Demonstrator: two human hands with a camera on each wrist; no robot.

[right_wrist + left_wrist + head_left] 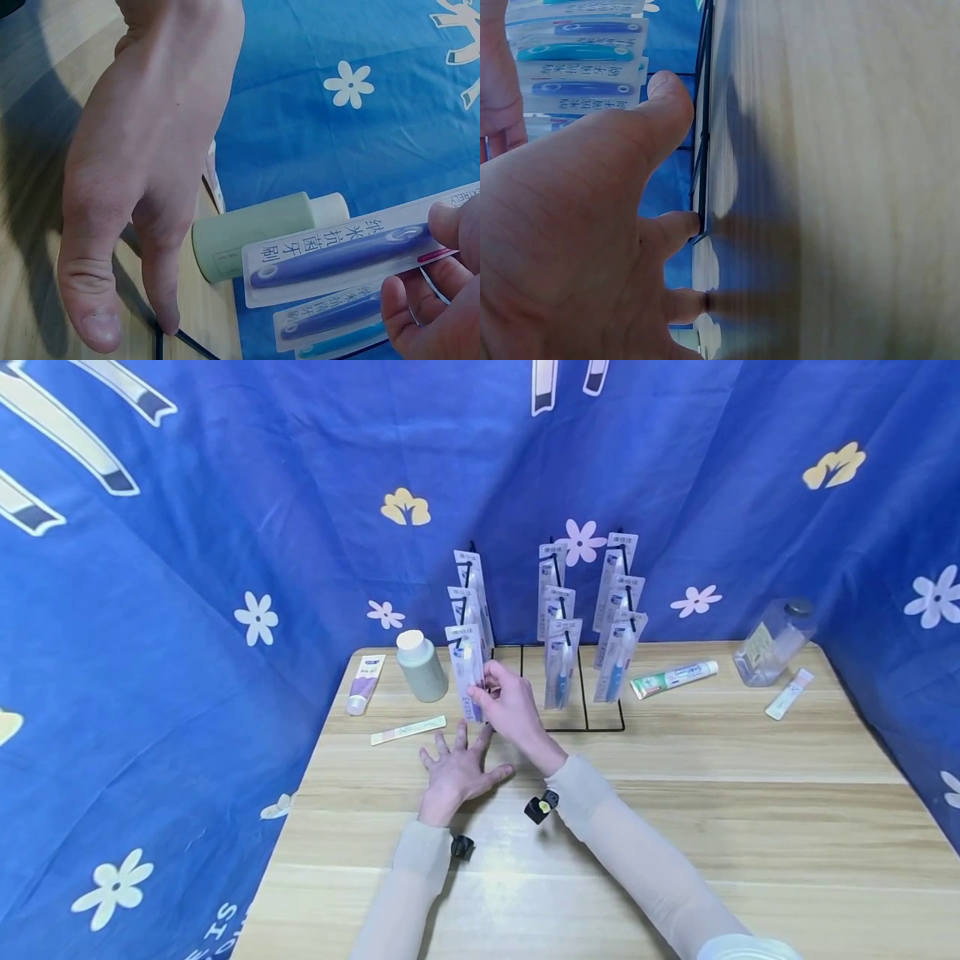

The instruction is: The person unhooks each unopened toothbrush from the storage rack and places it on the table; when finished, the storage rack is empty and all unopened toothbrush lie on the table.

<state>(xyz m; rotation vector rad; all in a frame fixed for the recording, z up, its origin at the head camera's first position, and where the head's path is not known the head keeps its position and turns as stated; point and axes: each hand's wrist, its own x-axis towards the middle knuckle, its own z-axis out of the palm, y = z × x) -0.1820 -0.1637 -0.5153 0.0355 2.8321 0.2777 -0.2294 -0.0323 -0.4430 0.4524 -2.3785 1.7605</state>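
Note:
My right hand (pixel 517 706) pinches the front toothbrush pack (pixel 463 653) on the left hook of a black wire rack (pixel 600 729). In the right wrist view, thumb and fingers grip the edge of this clear pack (pixel 337 259), which holds a purple toothbrush. My left hand (pixel 456 774) is low over the table below the pack, its fingers spread and straight. One of its fingertips is right at the rack's front corner, as the left wrist view shows. More toothbrush packs (pixel 577 52) hang behind, with purple and teal handles.
Two more hooks carry toothbrush packs (pixel 562 664) at the middle and right of the rack. To the left stand a green bottle (pixel 423 672), a purple-white tube (pixel 366 685) and a flat sachet (pixel 408 730). A toothpaste tube (pixel 675 678), a clear bottle (pixel 772 647) and a sachet (pixel 789 694) are to the right.

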